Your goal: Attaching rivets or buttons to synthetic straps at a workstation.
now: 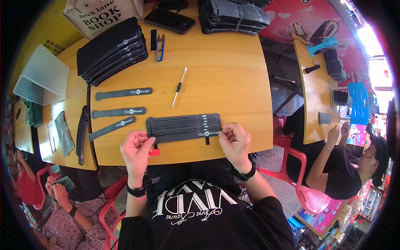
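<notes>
Several dark grey straps with white print lie overlapped in a staggered row, and the front strap is nearest me. My left hand pinches its left end between thumb and fingers. At its right end my right hand pinches the other tip. A red tab shows beside my left fingers, and a short black strip sticks out below the straps near the right end. Three loose grey straps, among them a top one, lie left of the row, apart from my hands.
Beyond the straps lie a white-tipped stick tool, blue-handled thread snips and a phone. Stacks of black straps and banded grey ones stand at the back. Co-workers sit left and right; a red chair is at my right.
</notes>
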Tool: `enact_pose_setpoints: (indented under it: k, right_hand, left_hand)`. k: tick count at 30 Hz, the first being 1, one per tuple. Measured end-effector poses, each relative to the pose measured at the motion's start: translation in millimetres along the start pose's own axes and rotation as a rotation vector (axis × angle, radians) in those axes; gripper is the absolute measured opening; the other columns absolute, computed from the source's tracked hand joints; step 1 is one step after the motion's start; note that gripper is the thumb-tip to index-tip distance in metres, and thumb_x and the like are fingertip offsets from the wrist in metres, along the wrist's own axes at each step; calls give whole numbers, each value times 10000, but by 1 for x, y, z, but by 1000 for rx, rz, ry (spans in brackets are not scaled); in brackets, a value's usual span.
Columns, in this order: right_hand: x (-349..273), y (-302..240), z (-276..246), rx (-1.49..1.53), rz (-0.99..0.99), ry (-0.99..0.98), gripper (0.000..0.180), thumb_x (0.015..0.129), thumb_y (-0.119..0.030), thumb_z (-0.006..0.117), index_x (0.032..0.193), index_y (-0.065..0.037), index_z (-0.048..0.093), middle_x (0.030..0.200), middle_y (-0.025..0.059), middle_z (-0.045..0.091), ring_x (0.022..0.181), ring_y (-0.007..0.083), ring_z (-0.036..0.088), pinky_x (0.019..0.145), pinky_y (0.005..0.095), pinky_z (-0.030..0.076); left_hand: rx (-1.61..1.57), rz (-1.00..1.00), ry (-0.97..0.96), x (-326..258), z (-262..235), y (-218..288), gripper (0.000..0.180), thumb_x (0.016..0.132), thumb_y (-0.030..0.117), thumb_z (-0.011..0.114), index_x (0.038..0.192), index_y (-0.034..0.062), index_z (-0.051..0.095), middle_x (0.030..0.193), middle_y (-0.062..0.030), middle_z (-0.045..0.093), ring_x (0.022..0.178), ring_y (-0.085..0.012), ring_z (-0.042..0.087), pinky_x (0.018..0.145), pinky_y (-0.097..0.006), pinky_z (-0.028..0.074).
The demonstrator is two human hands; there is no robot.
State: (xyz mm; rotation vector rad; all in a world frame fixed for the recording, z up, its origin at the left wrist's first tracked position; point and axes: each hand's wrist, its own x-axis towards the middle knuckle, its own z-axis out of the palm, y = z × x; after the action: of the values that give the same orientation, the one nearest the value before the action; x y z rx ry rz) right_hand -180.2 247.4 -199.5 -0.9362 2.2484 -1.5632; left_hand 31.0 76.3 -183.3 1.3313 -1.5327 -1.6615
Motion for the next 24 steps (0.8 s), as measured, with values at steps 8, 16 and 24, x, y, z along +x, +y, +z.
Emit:
enact_pose_setpoints:
  k: [8,16,24]
  right_hand:
    - [0,-2,1,-67,-16,-6,196,727,100,670,855,-18,579,671,40,588,536,81,545,506,221,456]
    - [1,-5,0,-72,1,-12,186,729,107,664,835,-15,573,678,11,576,547,39,504,498,193,423]
    - [0,-6,1,-58,19,-34,179,754,119,656,842,-13,573,711,-14,555,592,17,480,523,167,399]
  left_hand:
    - [-29,-2,15,0,-1,-1,201,799,-43,711,952,-5,586,730,-24,626,580,-44,561,475,-175,442]
    - [-23,51,35,-1,4,-1,182,784,-49,723,897,-25,583,704,-30,625,597,-43,563,504,-190,474]
    - [29,141,55,-1,4,-7,195,779,-58,720,894,-15,569,696,-37,631,549,-56,569,494,-193,466]
